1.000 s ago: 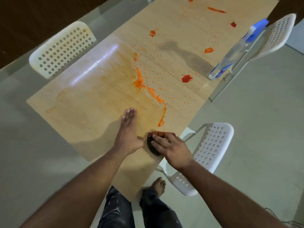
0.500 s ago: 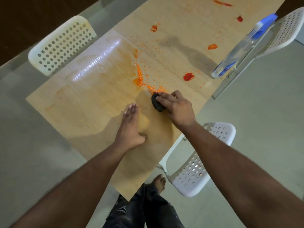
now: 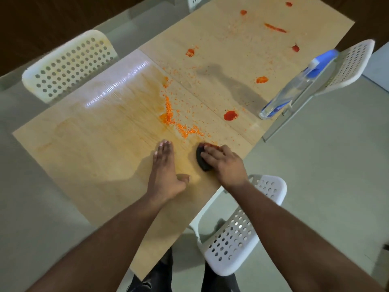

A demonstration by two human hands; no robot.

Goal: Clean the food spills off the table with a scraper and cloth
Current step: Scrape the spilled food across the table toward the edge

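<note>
1. The right hand (image 3: 226, 165) grips a dark scraper (image 3: 202, 158), fingers curled over its top, pressing it onto the wooden table (image 3: 88, 148) near the right edge.
2. The scraper sits just beside the left hand's thumb, with a small gap of bare wood between them.
3. The left hand (image 3: 165, 171) lies flat on the table, palm down, fingers straight and together, holding nothing.
4. Just beyond the scraper, a trail of orange crumbs (image 3: 181, 127) curves across the wood, thickest in a ridge running away from the hands.
5. A red sauce blob (image 3: 230, 115) sits farther out toward the right edge, well apart from the scraper.
6. More orange and red spots dot the far half of the table, among them one orange patch (image 3: 261, 79) and a long red streak (image 3: 275, 28).
7. A clear spray bottle (image 3: 294, 89) with a blue top stands at the right edge, leaning in this wide view.
8. The wood nearer the left side carries a faint orange smear and a bright glare.
9. White perforated chairs stand around: one on the left (image 3: 69, 64), one near the right arm (image 3: 237, 228), one at far right (image 3: 347, 64).
10. No cloth shows anywhere in this view.
</note>
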